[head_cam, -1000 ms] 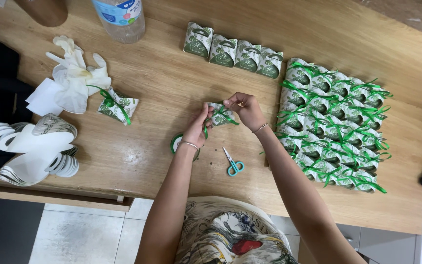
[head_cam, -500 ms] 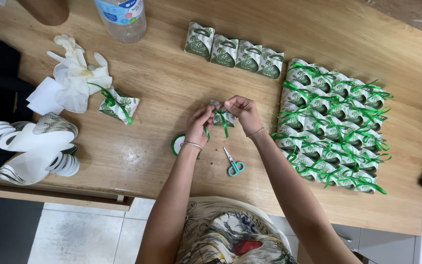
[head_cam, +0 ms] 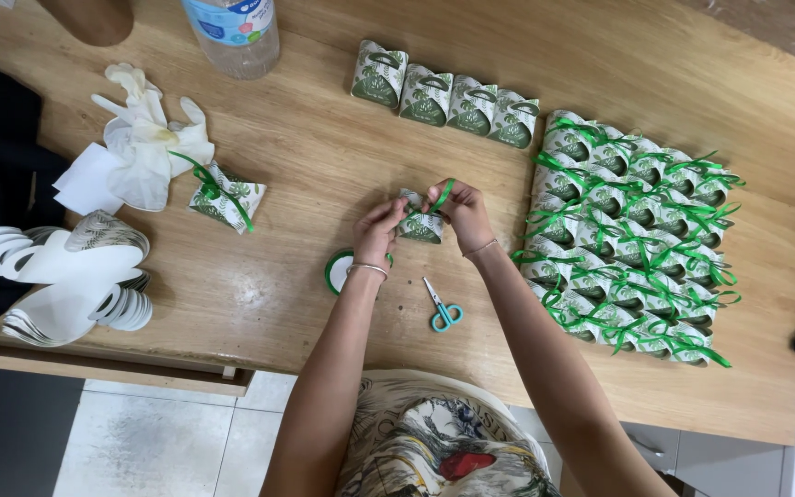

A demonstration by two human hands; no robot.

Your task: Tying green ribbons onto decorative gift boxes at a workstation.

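Both of my hands hold a small green-and-white leaf-patterned favour box point(head_cam: 419, 225) just above the wooden table point(head_cam: 305, 156). My left hand point(head_cam: 377, 232) pinches its left side and a strand of green ribbon. My right hand point(head_cam: 459, 210) grips the right side and lifts a loop of green ribbon point(head_cam: 441, 194) over the box. A roll of green ribbon point(head_cam: 337, 271) lies under my left wrist. Small teal-handled scissors point(head_cam: 441, 309) lie on the table just below my hands.
Several ribbon-tied boxes point(head_cam: 632, 235) are packed in a block at the right. A row of untied boxes point(head_cam: 445, 96) stands at the back. One tied box point(head_cam: 224, 197), white gloves point(head_cam: 151, 143), a plastic bottle point(head_cam: 232, 32) and stacked flat cut-outs point(head_cam: 62, 281) sit at the left.
The ribbon ends hung down over the box before; now my right hand has raised a ribbon loop above it. My left hand has closed in against the box.
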